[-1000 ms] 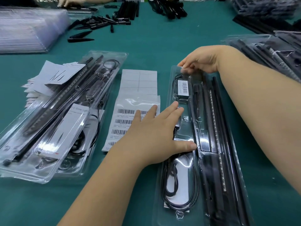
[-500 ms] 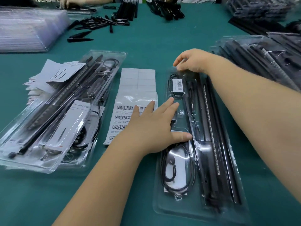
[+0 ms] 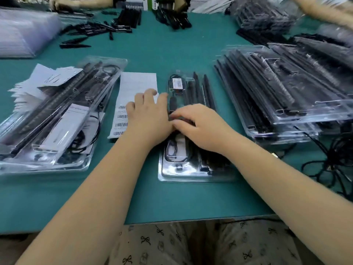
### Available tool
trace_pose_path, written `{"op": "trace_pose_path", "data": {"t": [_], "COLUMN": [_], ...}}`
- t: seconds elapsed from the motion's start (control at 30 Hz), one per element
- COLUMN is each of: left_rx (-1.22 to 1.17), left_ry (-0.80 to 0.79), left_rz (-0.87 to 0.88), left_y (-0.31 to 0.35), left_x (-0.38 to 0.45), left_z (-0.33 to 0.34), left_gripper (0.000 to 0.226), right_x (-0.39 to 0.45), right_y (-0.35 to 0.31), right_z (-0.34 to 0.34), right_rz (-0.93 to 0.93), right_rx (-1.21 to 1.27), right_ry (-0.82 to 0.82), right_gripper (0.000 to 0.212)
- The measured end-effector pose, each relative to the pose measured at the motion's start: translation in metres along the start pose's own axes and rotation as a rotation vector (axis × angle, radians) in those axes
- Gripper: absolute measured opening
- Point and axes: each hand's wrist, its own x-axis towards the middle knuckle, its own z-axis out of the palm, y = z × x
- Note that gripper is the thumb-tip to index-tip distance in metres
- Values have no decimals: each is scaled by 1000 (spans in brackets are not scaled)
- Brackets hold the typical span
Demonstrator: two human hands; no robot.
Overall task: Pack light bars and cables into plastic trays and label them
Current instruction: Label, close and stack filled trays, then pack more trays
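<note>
On the green tabletop (image 3: 172, 199), a clear plastic tray (image 3: 191, 175) lies lengthwise in front of the person, packed with black light bars (image 3: 207, 90) and a coiled cable (image 3: 172, 152). The left hand (image 3: 149, 115) lies flat with fingers straight, across the tray's left edge and the label sheet (image 3: 137, 83) just beside it. The right hand (image 3: 202, 127) presses on the tray's middle, fingers relaxed, gripping nothing. A filled tray (image 3: 57, 119) sits to the left.

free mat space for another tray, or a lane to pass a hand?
Bare mat between the center tray and the near table edge. Another open stretch beyond the label sheet, before the loose black parts. Right side is crowded: stacked trays, tangled cables.
</note>
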Motion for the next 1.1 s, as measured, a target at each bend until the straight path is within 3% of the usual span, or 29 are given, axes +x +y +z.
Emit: {"op": "trace_pose_path", "data": {"t": [0.1, 0.23, 0.4, 0.5, 0.57, 0.67, 0.83, 1.03, 1.1], "left_rx": [35, -159, -799, -1061, -1177, -1159, -889, -767, -836], "left_ry": [57, -153, -277, -357, -454, -514, -495, -483, -481], "left_rz": [9, -185, -383, -492, -537, -509, -444, -454, -491], "left_y": [10, 11, -7, -10, -9, -5, -3, 1, 4], "left_x": [-10, -34, -102, -111, -104, -91, -81, -81, -83], "left_z": [-7, -24, -45, -45, -47, -49, -47, -54, -59], "left_gripper": [54, 40, 44, 60, 53, 19, 21, 22, 20], "right_x": [-10, -9, -9, -9, -11, -12, -13, -12, -12], "right_y": [0, 0, 2, 4, 5, 6, 3, 3, 4], "right_z": [3, 4, 7, 9, 8, 6, 6, 8, 8], "right_rz": [27, 60, 81, 106, 128, 152, 129, 118, 120], "right_rx": [56, -17, -26, 0, 32, 89, 8, -2, 4], "right_ry": [-91, -95, -57, -37, -22, -3, -27, -25, -21], "right_gripper": [29, 37, 39, 38, 37, 36, 37, 38, 37]}}
